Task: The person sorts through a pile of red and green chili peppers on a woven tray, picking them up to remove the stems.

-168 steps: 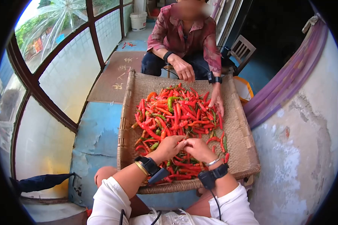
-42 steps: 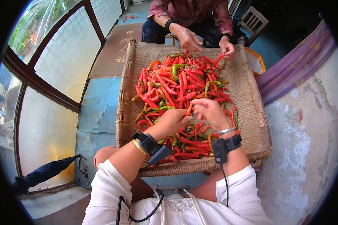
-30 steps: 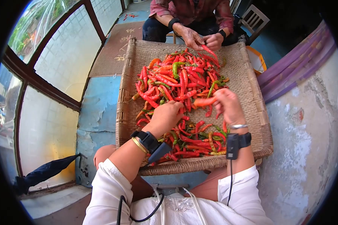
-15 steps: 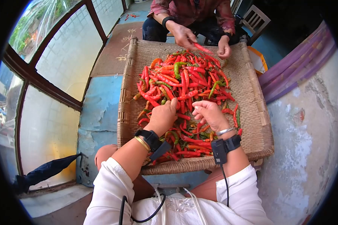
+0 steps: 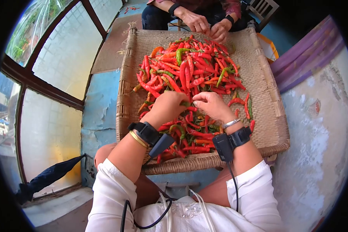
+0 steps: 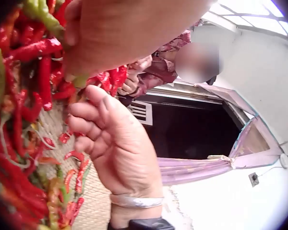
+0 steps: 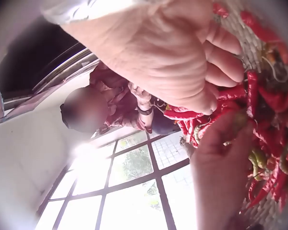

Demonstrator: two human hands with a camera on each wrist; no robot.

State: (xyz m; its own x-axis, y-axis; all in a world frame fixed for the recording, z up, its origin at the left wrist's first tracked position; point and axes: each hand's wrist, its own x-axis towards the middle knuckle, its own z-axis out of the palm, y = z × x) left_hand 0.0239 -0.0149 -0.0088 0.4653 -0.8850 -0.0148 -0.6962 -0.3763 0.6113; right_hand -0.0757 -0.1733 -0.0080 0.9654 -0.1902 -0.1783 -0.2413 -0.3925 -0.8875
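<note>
Many red, orange and green chili peppers (image 5: 187, 73) lie heaped on a shallow woven tray (image 5: 265, 92). My left hand (image 5: 164, 110) grips a green pepper (image 5: 185, 103) over the near part of the heap; most of it is hidden by the fingers. Its pale green end (image 6: 80, 80) shows between the hands in the left wrist view. My right hand (image 5: 215, 106) is just to the right, palm turned inward and fingers bent, thumb and forefinger tips close to that end. Whether they pinch it cannot be told. The left hand (image 7: 221, 163) is below the right palm (image 7: 158, 57) in the right wrist view.
Across the tray sits another person, whose hands (image 5: 208, 28) are together above its far edge. Windows (image 5: 52, 147) line the left, with a folded dark umbrella (image 5: 50, 176). A purple curtain (image 5: 309, 60) and a peeling wall (image 5: 313, 135) are at the right.
An orange-red pepper left my hands; my left hand now grips a green one. My right hand went out rightward and came back beside the left. The other person's hands came together.
</note>
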